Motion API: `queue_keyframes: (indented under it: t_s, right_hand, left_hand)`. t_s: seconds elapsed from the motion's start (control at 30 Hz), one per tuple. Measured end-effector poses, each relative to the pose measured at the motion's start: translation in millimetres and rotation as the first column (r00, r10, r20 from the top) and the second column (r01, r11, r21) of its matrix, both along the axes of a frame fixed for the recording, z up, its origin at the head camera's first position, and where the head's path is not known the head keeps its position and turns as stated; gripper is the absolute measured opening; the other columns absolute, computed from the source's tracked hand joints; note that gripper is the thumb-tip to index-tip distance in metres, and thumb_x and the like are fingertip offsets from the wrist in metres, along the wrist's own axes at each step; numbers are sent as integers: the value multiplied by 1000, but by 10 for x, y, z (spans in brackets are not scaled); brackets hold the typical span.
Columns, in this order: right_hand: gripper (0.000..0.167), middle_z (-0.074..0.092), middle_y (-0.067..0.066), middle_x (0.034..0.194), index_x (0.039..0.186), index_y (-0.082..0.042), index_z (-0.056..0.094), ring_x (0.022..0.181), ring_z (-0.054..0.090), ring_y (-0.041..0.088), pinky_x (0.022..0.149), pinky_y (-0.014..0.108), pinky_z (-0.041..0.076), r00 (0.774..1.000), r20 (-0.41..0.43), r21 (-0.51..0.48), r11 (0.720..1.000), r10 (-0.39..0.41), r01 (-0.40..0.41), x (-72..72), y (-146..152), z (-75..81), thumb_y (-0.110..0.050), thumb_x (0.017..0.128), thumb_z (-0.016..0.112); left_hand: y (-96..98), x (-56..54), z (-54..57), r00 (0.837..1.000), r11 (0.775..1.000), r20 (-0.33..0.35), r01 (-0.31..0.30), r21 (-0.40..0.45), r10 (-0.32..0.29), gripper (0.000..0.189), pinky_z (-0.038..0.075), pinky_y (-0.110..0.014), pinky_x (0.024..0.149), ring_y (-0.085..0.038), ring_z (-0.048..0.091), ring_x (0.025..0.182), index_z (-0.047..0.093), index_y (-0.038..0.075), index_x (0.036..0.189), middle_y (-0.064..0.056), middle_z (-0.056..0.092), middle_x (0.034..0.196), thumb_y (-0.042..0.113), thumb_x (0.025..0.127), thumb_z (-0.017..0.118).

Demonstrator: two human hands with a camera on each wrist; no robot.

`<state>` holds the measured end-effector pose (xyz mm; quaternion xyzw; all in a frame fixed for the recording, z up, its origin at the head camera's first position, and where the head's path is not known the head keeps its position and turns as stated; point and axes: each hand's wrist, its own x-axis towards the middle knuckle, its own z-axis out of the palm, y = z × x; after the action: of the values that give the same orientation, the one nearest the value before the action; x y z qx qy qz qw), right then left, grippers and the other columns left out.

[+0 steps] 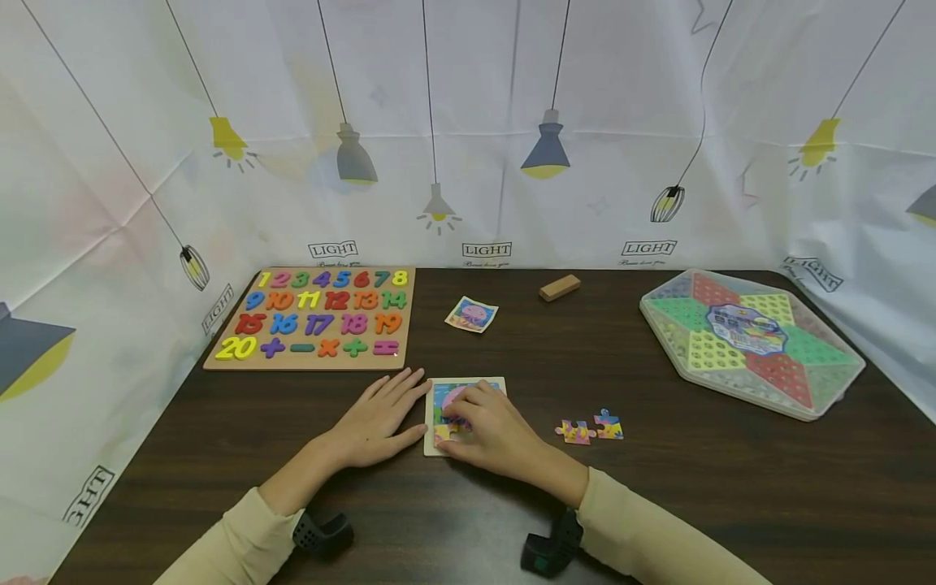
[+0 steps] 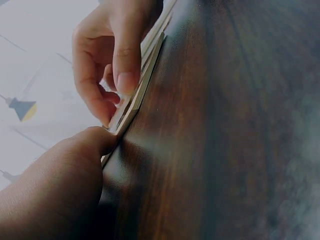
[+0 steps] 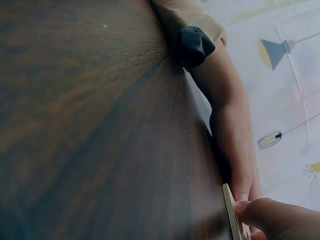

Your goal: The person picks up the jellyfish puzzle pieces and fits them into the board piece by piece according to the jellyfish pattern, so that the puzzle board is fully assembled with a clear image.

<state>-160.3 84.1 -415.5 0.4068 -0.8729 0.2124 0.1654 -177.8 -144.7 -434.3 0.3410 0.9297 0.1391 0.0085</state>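
A small jigsaw puzzle board [image 1: 429, 447] with a pale wooden border lies flat on the table in the head view. My left hand [image 1: 380, 418] lies spread at its left side, thumb against the edge. Over the board, my right hand [image 1: 493, 431] bends its fingers and thumb round a yellowish puzzle piece [image 1: 443, 431] in the lower left part. The left wrist view shows the right hand [image 2: 112, 55] above the board's edge, with the left thumb [image 2: 95, 140] touching the corner. Two loose puzzle pieces [image 1: 575, 431] lie right of the board. My right hand covers much of the picture.
A number board [image 1: 307, 325] stands at the back left. Behind the puzzle lie a small picture card [image 1: 471, 314] and a wooden block [image 1: 559, 288]. A hexagonal checkers box [image 1: 753, 341] occupies the right side. A printed cloth [image 1: 483, 203] hangs along the table's back edge.
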Motion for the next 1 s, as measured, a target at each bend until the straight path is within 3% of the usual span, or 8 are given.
queue_keyframes:
  t_s: [0.6,1.0]
  right_hand:
    - [31,61,-4,95,90,-14,69,87,49,12,71,29,42,995,87,2,999,-41,40,-21,-39,-7,-40,73,75]
    - [35,61,-1,97,95,-12,71,92,52,15,76,31,44,998,64,9,1000,-24,23,-13,-14,-3,-40,75,73]
  left_hand:
    - [-1,6,12,1000,1000,-12,8,7,-8,64,11,-46,108,-23,10,139,24,12,146,-7,18,151,50,95,33]
    - [8,2,19,1000,1000,-2,-1,1,1,64,10,-45,109,-23,10,139,24,13,146,-7,17,151,50,95,34]
